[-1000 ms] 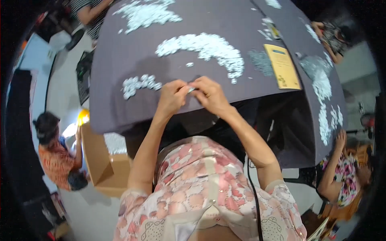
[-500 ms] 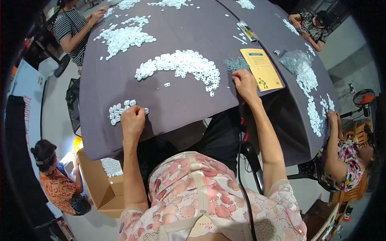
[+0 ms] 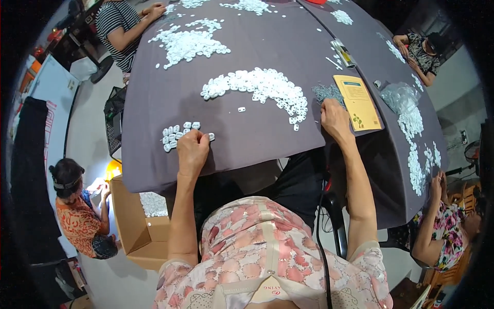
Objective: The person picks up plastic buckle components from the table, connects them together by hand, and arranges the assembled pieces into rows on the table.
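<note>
My left hand [image 3: 192, 149] rests on the dark grey table [image 3: 257, 134], fingers curled at the edge of a small cluster of white plastic pieces [image 3: 177, 135]; whether it holds one I cannot tell. My right hand [image 3: 334, 119] lies far to the right, fingers down on a patch of small grey-blue parts [image 3: 325, 93] next to a yellow booklet [image 3: 358, 102]. Between the hands spreads a big pile of white pieces [image 3: 260, 86].
More white piles [image 3: 188, 42] cover the far table and its right side [image 3: 418, 149]. A clear plastic bag [image 3: 399, 96] lies past the booklet. Other people sit around the table [image 3: 123, 28] [image 3: 447, 226]. An open cardboard box [image 3: 139, 226] stands on the floor at left, beside a seated person [image 3: 77, 216].
My hands were together at the table edge a second ago; they have since parted, the left to the small cluster, the right out to the grey-blue parts by the booklet.
</note>
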Action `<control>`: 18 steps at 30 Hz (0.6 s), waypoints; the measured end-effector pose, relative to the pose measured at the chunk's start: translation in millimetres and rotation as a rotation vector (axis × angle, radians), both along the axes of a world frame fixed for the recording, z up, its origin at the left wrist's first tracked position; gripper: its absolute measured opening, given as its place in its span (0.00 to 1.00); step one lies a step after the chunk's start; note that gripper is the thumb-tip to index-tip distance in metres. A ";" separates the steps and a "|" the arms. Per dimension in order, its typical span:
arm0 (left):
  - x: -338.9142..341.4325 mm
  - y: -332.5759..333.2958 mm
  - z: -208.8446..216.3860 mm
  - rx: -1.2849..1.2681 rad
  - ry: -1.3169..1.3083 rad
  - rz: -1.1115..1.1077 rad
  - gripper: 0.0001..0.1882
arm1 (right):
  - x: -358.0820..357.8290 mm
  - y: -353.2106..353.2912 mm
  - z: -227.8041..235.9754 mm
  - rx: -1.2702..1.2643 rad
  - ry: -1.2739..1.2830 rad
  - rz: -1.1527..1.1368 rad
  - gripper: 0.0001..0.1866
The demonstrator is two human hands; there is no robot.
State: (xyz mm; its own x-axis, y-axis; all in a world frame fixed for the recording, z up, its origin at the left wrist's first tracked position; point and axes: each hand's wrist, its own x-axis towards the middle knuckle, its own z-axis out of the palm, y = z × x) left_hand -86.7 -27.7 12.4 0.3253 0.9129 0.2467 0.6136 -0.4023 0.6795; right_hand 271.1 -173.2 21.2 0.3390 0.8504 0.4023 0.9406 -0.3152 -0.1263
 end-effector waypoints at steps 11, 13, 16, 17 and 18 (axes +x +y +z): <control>3.1 -4.6 10.1 -0.012 0.066 0.020 0.11 | 10.3 3.1 -7.4 0.257 0.120 0.061 0.03; 8.2 -4.4 14.4 0.017 0.077 -0.006 0.11 | 9.4 2.0 -4.0 0.290 0.225 0.041 0.05; 19.2 -3.8 16.2 0.022 0.037 -0.090 0.10 | -6.4 1.1 4.4 0.317 0.392 0.000 0.05; 22.8 -2.0 18.0 0.016 0.059 -0.115 0.09 | -16.6 2.4 9.6 0.342 0.429 0.003 0.04; 28.0 0.7 17.6 0.015 0.066 -0.107 0.09 | -29.9 4.6 15.2 0.359 0.472 0.043 0.04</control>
State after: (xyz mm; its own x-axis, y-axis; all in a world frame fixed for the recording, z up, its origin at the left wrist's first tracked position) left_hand -58.6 -27.1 30.0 0.4366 0.8684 0.2351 0.6099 -0.4778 0.6323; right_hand 241.2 -168.6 36.4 0.5197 0.7057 0.4816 0.7677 -0.1384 -0.6256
